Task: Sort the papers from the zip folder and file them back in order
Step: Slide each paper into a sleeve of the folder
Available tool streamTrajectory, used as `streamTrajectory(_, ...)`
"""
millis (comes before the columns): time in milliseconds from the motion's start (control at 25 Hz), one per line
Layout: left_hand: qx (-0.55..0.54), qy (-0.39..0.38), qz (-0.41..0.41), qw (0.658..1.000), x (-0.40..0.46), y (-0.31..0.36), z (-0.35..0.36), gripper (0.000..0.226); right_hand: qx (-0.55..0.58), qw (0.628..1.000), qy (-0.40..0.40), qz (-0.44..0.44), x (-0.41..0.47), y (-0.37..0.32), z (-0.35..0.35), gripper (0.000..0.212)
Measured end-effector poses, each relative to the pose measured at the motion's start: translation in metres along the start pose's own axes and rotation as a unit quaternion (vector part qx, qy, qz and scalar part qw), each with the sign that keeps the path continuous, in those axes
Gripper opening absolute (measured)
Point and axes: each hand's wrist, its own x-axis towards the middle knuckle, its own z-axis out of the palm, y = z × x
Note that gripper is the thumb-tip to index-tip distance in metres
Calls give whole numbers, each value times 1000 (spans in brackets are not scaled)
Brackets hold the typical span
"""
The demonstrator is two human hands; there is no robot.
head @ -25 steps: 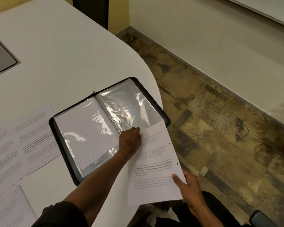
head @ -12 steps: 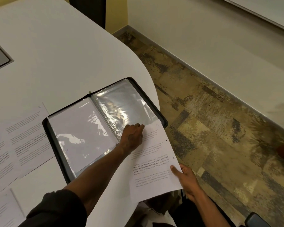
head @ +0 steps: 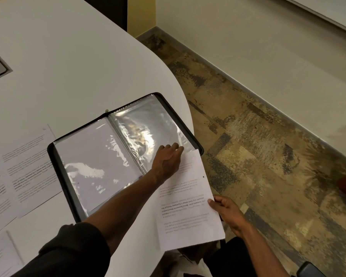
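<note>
Clear plastic glints at centre frame, where the zip folder (head: 126, 156) lies open on the white counter (head: 68, 66). The left hand (head: 167, 159) pinches the right sleeve's lower edge, apparently to hold its mouth open. The right hand (head: 227, 211) grips a printed sheet (head: 188, 204) at lower right, aimed at that sleeve. More papers (head: 18, 170) wait at left.

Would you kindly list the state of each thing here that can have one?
Zip folder: unzipped, lying open flat on the table.
Left sleeve: holds a sheet.
Right sleeve: looks empty, its lower edge at the left hand's fingertips.
Left hand: fingers on the right sleeve's edge.
Right hand: gripping the printed sheet.
Printed sheet: top edge at the sleeve, not yet in.
Loose papers: flat, face up.
</note>
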Motion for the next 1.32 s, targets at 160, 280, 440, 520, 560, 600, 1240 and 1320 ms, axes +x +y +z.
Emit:
streamTrajectory(160, 27, -32, 18, 999, 20, 6, 2, 19, -44, 998, 45, -22, 25, -12, 4, 22)
streamTrajectory(280, 25, -61, 17, 998, 27, 10, 6, 17, -117, 990, 69, -41, 48, -11, 15, 29)
streamTrajectory(440, 30, -61, 18, 998, 22, 13, 17, 21, -106, 985, 130, -43, 62, -9, 25, 24)
streamTrajectory(520, 42, -64, 24, 997, 21, 12, 23, 20, -81, 987, 126, -59, 65, -12, 28, 25)
streamTrajectory(560, 47, -66, 26, 996, 21, 11, 24, 19, -78, 987, 124, -71, 66, -13, 30, 26)
streamTrajectory(600, 47, -68, 26, 996, 22, 11, 25, 18, -84, 985, 128, -83, 69, -13, 31, 27)
streamTrajectory(1240, -6, -27, 6, 1000, 23, 17, 7, 17, -137, 980, 97, -107, 128, -79, 23, 31)
streamTrajectory(1320, -36, -21, -16, 999, 19, 14, 8, 20, -85, 988, 94, -90, 126, -88, 20, 39)
